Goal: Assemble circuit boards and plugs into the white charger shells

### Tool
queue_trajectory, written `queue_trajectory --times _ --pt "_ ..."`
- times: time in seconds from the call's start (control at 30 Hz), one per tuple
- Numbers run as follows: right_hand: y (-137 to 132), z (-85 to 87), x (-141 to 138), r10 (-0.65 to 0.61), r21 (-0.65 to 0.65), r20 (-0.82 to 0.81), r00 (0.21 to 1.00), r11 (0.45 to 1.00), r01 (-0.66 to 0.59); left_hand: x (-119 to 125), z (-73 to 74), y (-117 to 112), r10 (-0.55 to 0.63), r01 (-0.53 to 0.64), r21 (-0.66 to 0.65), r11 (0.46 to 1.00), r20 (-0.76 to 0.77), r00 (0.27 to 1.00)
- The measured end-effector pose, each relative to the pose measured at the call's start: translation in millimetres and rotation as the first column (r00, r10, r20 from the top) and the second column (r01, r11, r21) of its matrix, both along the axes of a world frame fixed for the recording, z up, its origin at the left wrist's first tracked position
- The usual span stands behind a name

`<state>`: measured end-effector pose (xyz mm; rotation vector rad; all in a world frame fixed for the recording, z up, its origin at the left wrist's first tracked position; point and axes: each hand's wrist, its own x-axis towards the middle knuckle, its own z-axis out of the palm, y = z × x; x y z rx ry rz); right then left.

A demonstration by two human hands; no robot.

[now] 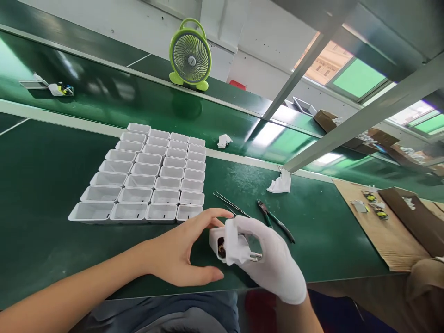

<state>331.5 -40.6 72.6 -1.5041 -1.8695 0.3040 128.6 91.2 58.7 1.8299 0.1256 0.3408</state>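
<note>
White plastic plug adapter with two metal pins (233, 244) sat between both hands, just above the green table's near edge (52, 240). Gloved right hand (274, 263) pinched its cap, fingers curled round it. Bare left hand (187, 254) cupped the housing, thumb and forefinger spread, fingertips touching its top. Just beyond the fingers: metal tweezers (231, 205), green-handled cutters (275, 219). Farther left, rows of white open plastic casings (149, 180).

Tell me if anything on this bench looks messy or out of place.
Mostly tidy: the white housings sit in neat rows. Two crumpled white scraps lie loose on the green mat, and tweezers and pliers lie unsorted beside the gloved right hand holding the plug part.
</note>
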Motion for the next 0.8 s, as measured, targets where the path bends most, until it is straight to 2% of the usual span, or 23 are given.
queue_trajectory --times 0.03,0.1,0.17,0.23,0.4,0.5,0.6,0.67,0.73,0.8 --pt "-5 -9.9 -5 -0.093 -0.003 0.037 0.995 0.996 0.093 1 -4.1 -2 0.045 -0.044 0.025 0.999 -0.044 0.998" --pt "-12 -30.7 -14 -0.203 -0.082 0.036 0.979 0.975 0.205 3 -12.3 -7 0.102 -0.098 0.046 0.994 -0.104 0.989" --pt "-17 -47.3 -22 -0.247 -0.162 -0.026 0.969 0.957 0.24 6 -18.1 -12 0.111 -0.104 0.068 0.992 -0.106 0.988" --pt "-20 -56.6 -27 -0.275 -0.169 -0.104 0.956 0.952 0.256 9 -20.5 -16 0.102 -0.094 0.106 0.99 -0.074 0.992" --pt "-28 -65.1 -32 -0.362 -0.127 -0.207 0.909 0.931 0.342 12 -22.1 -15 0.202 -0.2 0.169 0.965 0.01 0.979" --pt "-33 -71.6 -30 -0.395 -0.13 -0.219 0.892 0.918 0.374 10 -25.9 -12 0.246 -0.258 0.268 0.928 0.08 0.966" --pt "-37 -76.2 -28 -0.401 -0.137 -0.217 0.89 0.915 0.379 8 -27.9 -9 0.125 -0.154 0.387 0.909 0.098 0.987" --pt "-39 -76.8 -26 -0.386 -0.139 -0.239 0.891 0.922 0.362 7 -26.8 -7 0.028 -0.055 0.395 0.917 0.075 0.997" --pt "-42 -76.3 -25 -0.369 -0.146 -0.272 0.889 0.929 0.341 8 -24.7 -5 0.009 -0.025 0.36 0.933 0.044 0.999" --pt "-44 -75.6 -24 -0.367 -0.143 -0.302 0.88 0.93 0.339 9 -22.7 -4 0.048 -0.047 0.363 0.931 0.006 0.999"
